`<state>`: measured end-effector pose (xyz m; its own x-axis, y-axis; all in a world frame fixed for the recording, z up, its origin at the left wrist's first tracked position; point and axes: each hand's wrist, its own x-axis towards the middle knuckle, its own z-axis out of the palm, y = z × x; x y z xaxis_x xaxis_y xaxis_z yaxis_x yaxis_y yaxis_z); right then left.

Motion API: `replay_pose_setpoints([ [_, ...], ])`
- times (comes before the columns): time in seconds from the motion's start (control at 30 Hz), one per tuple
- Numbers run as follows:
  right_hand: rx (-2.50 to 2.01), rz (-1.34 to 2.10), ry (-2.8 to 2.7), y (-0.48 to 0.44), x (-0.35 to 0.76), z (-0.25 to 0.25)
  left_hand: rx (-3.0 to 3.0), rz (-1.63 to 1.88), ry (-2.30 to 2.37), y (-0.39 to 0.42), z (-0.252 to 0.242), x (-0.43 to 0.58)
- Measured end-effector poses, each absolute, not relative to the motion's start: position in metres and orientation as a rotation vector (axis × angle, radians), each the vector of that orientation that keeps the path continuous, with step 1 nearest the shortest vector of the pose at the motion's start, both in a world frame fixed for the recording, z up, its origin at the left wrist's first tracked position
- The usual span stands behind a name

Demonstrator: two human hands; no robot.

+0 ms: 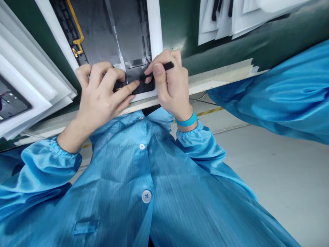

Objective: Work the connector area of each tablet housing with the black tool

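An opened flat device (pixel 102 37) with dark grey inner panels and a white frame lies on the green bench in front of me. My left hand (pixel 100 92) rests on its near edge, fingers curled, fingertips pressing on a small black part (pixel 140 85). My right hand (pixel 171 82) pinches a thin black tool (pixel 167 66) like a pen, with its tip down at that same black part. A blue band circles my right wrist.
White foam trays (pixel 31 79) with another device stack at the left. More white sheets (pixel 231 17) lie at the far right of the bench. A co-worker's blue sleeve (pixel 277 89) reaches in from the right. The bench's taped edge (pixel 221 77) runs across; grey floor lies below.
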<state>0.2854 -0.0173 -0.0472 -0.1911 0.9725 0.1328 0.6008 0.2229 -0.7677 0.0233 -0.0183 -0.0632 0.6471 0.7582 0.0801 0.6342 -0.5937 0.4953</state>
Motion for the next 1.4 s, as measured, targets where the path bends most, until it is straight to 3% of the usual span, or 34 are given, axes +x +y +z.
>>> replay_pose_setpoints([
  [0.6,-1.310,0.775,-1.909,-0.0135,0.2870,-0.0494,2.419,0.360,1.106,-0.0182,-0.0589,0.0246],
  [0.9,-1.560,0.826,-1.916,-0.0139,0.2897,-0.0445,2.432,0.332,1.079,-0.0164,-0.0573,0.0227],
  [1.4,-1.472,0.731,-1.925,-0.0151,0.2873,-0.0468,2.462,0.358,1.135,-0.0171,-0.0613,0.0235],
])
